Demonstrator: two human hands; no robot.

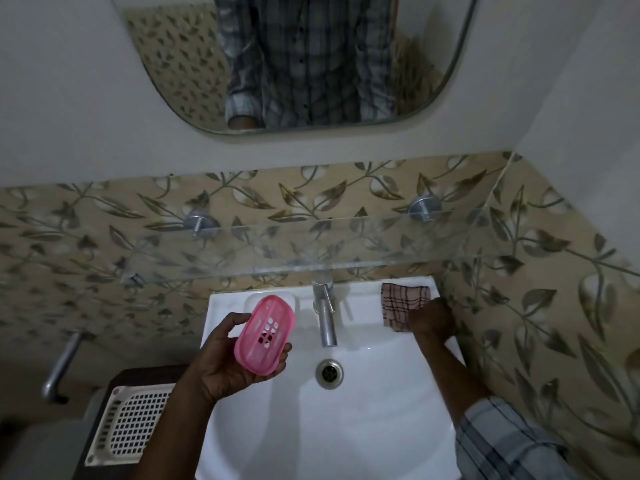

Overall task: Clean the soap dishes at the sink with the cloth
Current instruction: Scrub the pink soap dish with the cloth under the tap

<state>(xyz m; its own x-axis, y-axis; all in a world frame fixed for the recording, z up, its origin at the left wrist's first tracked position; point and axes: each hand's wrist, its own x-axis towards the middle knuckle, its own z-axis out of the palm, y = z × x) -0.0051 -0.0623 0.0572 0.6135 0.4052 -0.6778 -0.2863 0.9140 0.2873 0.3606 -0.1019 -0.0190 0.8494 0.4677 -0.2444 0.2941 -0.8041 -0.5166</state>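
My left hand holds a pink oval soap dish with drain holes, lifted above the left part of the white sink. A white soap recess in the sink's back ledge shows behind the dish. My right hand rests on the back right corner of the sink, its fingers on the lower edge of a checked beige cloth that lies flat there. Whether the fingers have closed on the cloth is hidden.
A chrome tap stands at the middle of the back ledge, above the drain. A glass shelf hangs over the sink. A white perforated basket sits lower left, near a metal handle. A mirror is above.
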